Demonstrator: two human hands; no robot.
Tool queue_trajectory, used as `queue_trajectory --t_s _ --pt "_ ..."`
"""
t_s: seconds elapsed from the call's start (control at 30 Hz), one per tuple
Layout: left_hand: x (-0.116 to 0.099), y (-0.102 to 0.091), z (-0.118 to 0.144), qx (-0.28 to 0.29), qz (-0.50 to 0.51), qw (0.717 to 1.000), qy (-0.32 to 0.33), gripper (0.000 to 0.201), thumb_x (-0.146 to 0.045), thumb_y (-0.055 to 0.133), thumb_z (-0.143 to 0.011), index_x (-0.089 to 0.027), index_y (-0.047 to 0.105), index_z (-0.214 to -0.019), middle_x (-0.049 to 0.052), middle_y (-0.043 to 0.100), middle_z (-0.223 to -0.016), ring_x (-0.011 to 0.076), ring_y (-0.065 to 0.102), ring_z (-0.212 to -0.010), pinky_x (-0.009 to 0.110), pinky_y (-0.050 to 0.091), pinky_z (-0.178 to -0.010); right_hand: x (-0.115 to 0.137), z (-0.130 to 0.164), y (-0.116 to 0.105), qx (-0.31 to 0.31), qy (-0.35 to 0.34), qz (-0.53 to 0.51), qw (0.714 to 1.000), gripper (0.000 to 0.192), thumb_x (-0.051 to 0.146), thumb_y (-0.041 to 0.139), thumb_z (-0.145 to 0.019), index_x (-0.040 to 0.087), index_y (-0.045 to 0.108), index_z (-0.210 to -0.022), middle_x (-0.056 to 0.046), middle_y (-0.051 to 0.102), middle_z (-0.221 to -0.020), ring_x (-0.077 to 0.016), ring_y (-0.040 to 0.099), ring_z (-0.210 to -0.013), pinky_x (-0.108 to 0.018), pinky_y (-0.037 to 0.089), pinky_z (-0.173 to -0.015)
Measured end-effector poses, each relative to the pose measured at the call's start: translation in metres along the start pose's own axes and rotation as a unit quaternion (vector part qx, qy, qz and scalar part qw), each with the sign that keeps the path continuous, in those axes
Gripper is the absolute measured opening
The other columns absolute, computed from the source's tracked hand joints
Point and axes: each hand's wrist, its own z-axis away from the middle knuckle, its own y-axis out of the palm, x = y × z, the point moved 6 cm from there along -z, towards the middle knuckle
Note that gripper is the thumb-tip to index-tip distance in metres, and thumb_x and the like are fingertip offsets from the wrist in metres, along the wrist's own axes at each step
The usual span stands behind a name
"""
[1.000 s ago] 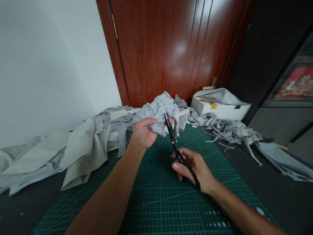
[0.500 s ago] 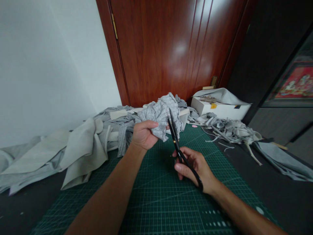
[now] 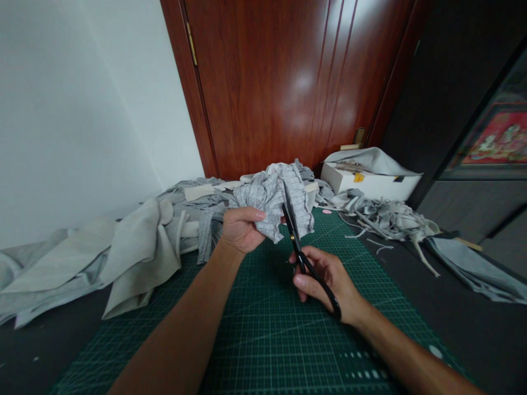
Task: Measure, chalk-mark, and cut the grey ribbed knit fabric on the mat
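1. Cloth (image 3: 274, 200), grey and bunched, sits just above the middle of the frame; my left hand (image 3: 241, 227) is clenched on its lower left edge.
2. My right hand (image 3: 329, 280) is wrapped round the handles of the black scissors (image 3: 298, 241), blades nearly closed on the cloth.
3. I'd pull the cloth taut over the green mat (image 3: 263, 329), thumb kept left of the blades.
4. Scrap strips (image 3: 387, 216) lie at the right.

Your right hand (image 3: 329, 280) hides the scissors' (image 3: 302, 258) handle loops; blade tips vanish into the grey cloth (image 3: 275, 200), whose print is too small to read.
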Motion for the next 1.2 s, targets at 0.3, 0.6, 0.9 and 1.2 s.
queue_trajectory --t_s 0.3,0.6,0.9,1.2 --pt "0.0035 0.002 0.0025 0.026 -0.016 0.999 -0.029 0.054 -0.014 0.067 -0.049 -0.018 0.077 -0.102 0.011 0.081 -0.092 0.0421 0.077 -0.102 0.059 0.063 -0.09 0.0003 0.0002 0.0001 0.004 -0.011 -0.008 1.0 0.04 0.044 0.087 -0.085 0.019 0.062 -0.104 0.005 0.06 -0.07 -0.0108 0.056 -0.054 -0.023 0.043 -0.051" --pt "0.0077 -0.001 0.0023 0.032 -0.005 0.999 -0.041 0.061 -0.014 0.069 -0.049 -0.017 0.076 -0.11 0.013 0.081 -0.104 0.0443 0.075 -0.112 0.058 0.061 -0.096 0.0019 -0.0005 -0.0004 -0.009 0.004 -0.014 1.0 0.046 0.047 0.091 -0.079 0.021 0.062 -0.102 0.005 0.061 -0.071 -0.0115 0.058 -0.052 -0.024 0.046 -0.05" --pt "0.0077 -0.0012 0.0019 0.042 -0.014 0.998 -0.034 0.063 -0.015 0.069 -0.051 -0.018 0.075 -0.114 0.012 0.081 -0.105 0.0434 0.075 -0.112 0.057 0.062 -0.095 0.0041 -0.0008 -0.0002 -0.012 -0.004 -0.007 1.0 0.044 0.05 0.088 -0.083 0.02 0.061 -0.101 0.005 0.06 -0.068 -0.0108 0.056 -0.05 -0.023 0.044 -0.048" --pt "0.0042 0.0019 0.0014 0.027 -0.003 0.999 -0.019 0.064 -0.011 0.068 -0.05 -0.019 0.076 -0.113 0.011 0.082 -0.106 0.0428 0.075 -0.113 0.058 0.061 -0.099 0.0061 0.0003 0.0013 -0.025 0.011 0.02 0.999 0.042 0.054 0.082 -0.088 0.019 0.06 -0.1 0.008 0.055 -0.059 -0.0096 0.05 -0.045 -0.022 0.04 -0.044"
